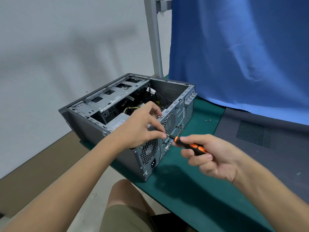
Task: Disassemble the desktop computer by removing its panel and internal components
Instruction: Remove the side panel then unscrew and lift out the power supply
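Note:
The grey desktop computer case (87,129) lies on its side on the green mat, its side open, showing the drive cage, cables and power supply (117,123). The removed side panel (267,148) lies flat to the right. My right hand (212,158) grips an orange-and-black screwdriver (194,147) whose tip points left at the case's rear face. My left hand (142,126) rests over the rear top edge, thumb and forefinger pinched at the screwdriver tip; whether a screw is there I cannot tell.
Two small screws (207,120) lie on the green mat (192,190) behind the case. A blue cloth (242,52) hangs at the back right beside a grey metal post (155,39). The mat's front edge runs diagonally past my knee (123,195).

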